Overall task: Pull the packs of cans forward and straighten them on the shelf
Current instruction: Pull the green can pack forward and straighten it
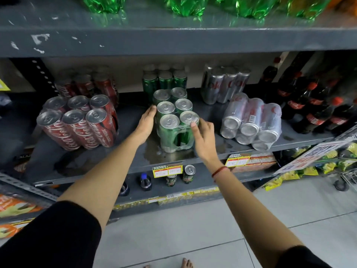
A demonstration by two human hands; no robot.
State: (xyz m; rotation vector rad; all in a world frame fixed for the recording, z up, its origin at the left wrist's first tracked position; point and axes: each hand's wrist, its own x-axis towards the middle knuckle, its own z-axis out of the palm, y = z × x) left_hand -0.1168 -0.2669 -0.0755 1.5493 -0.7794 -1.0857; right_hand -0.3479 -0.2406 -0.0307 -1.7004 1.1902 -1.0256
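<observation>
A shrink-wrapped pack of green cans (174, 120) stands upright near the front of the grey middle shelf (208, 155). My left hand (146, 120) lies flat against its left side. My right hand (202, 136) touches its right front corner, fingers spread. To the left stands a pack of red cola cans (79, 122), tilted. To the right a pack of silver cans (251, 122) lies on its side. Behind them sit another red pack (87, 86), a green pack (164, 80) and a silver pack (224, 84).
Dark cola bottles (313, 105) crowd the shelf's right end. Green bottles (185, 4) stand on the shelf above. Loose cans (188, 174) and a small bottle (145, 181) are on the lower shelf. A yellow price tag (167, 171) hangs on the shelf edge. A cart wheel (342, 184) is at right.
</observation>
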